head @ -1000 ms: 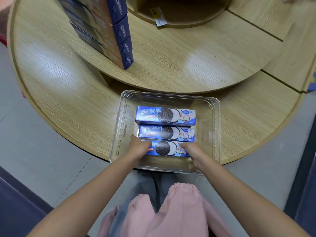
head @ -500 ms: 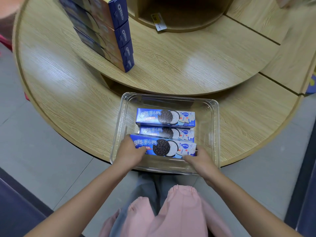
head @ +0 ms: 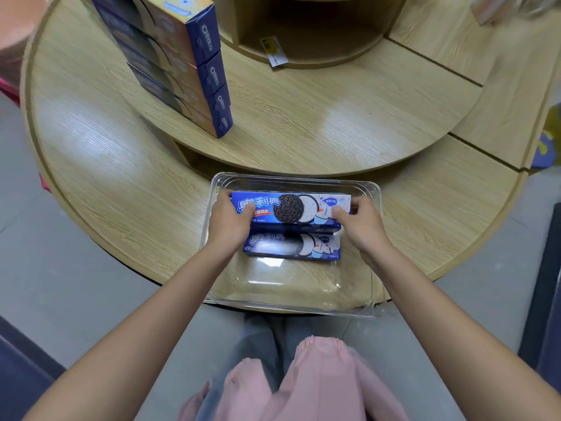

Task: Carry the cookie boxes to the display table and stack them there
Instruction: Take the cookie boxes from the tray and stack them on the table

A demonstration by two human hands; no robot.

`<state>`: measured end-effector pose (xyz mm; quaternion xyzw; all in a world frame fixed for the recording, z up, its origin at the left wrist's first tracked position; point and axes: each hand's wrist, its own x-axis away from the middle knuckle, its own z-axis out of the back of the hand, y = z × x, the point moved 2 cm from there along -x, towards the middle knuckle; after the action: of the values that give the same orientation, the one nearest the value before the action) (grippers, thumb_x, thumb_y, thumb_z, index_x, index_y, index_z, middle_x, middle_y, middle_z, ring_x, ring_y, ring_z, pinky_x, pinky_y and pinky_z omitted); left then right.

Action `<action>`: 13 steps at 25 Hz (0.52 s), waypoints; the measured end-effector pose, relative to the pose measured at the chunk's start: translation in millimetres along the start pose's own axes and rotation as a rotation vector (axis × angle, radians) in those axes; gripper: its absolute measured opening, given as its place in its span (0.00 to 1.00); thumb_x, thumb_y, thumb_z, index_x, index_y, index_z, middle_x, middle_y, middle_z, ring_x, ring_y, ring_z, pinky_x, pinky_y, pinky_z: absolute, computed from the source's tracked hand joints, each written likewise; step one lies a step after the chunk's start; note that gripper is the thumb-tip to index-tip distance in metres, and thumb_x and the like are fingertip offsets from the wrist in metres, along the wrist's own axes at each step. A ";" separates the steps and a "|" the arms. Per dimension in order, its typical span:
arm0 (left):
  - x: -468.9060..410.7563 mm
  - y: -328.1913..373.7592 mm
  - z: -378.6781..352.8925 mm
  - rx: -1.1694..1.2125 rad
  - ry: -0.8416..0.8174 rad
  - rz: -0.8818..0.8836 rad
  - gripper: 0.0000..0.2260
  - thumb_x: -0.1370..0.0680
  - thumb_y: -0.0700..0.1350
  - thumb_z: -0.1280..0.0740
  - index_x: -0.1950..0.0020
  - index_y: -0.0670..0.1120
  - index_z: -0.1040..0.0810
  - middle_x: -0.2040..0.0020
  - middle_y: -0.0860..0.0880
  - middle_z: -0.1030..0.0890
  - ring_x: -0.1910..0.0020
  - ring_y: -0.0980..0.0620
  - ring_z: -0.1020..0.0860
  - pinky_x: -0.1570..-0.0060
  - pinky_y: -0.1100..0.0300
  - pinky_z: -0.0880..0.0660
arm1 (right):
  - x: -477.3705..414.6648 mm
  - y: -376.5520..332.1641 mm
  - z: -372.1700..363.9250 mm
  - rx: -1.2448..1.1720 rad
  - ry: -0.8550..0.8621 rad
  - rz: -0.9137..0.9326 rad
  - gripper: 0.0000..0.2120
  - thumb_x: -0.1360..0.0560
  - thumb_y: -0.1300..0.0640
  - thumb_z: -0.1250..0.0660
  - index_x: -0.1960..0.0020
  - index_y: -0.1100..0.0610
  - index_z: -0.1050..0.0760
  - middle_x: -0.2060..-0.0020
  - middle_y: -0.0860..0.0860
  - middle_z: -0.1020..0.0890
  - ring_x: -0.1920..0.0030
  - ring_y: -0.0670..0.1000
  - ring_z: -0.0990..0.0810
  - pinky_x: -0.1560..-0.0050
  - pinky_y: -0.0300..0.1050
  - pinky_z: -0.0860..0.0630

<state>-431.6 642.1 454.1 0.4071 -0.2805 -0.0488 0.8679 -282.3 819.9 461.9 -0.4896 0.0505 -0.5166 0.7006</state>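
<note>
A blue cookie box (head: 291,209) is held flat above the clear plastic bin (head: 291,302), at its far end. My left hand (head: 229,224) grips the box's left end and my right hand (head: 362,224) grips its right end. Just below and nearer to me, another blue cookie box (head: 293,246) lies in the bin. Whether a third box lies under the held one is hidden. A stack of several cookie boxes (head: 188,65) stands on the upper tier of the round wooden display table (head: 115,183).
The bin sits on the table's lower tier at its near edge. A price tag (head: 273,51) lies on the upper tier by a dark recess. Grey floor lies left and right of me. My pink garment is at the bottom.
Both hands have lifted the nearest box out of its place in the bin and moved it up and away from me, over the far boxes. The near half of the bin now shows bare.
</note>
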 end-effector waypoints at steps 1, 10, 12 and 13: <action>-3.5 -0.1 -2.0 -0.019 0.006 -0.012 0.19 0.25 0.49 0.35 0.38 0.43 0.32 0.41 0.42 0.22 0.44 0.43 0.23 0.42 0.47 0.27 | -3.6 0.6 -1.0 -0.004 0.001 -0.011 0.10 0.26 0.55 0.35 0.47 0.56 0.31 0.48 0.51 0.22 0.49 0.52 0.23 0.46 0.52 0.25; -18.0 -3.2 -13.1 0.049 -0.073 0.055 0.21 0.24 0.53 0.38 0.35 0.46 0.37 0.40 0.44 0.25 0.44 0.43 0.24 0.41 0.45 0.27 | -24.3 18.3 -15.2 -0.176 -0.106 -0.156 0.12 0.24 0.54 0.37 0.46 0.61 0.31 0.49 0.55 0.21 0.55 0.50 0.22 0.64 0.42 0.28; -14.5 -0.5 -15.4 0.039 -0.082 0.073 0.20 0.22 0.53 0.41 0.33 0.46 0.39 0.48 0.47 0.24 0.48 0.44 0.24 0.42 0.48 0.27 | -18.9 17.1 -16.2 -0.175 -0.087 -0.192 0.14 0.23 0.51 0.38 0.44 0.57 0.38 0.53 0.50 0.25 0.54 0.48 0.23 0.59 0.45 0.25; -12.7 1.0 -15.4 0.024 -0.073 0.070 0.20 0.21 0.52 0.42 0.33 0.45 0.40 0.50 0.48 0.25 0.49 0.44 0.25 0.44 0.51 0.28 | -16.8 16.1 -15.7 -0.144 -0.076 -0.188 0.14 0.23 0.50 0.39 0.45 0.56 0.39 0.54 0.49 0.26 0.53 0.49 0.23 0.54 0.49 0.23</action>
<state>-434.3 657.2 441.3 0.4054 -0.3266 -0.0301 0.8532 -288.2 822.8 434.6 -0.5602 0.0148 -0.5562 0.6137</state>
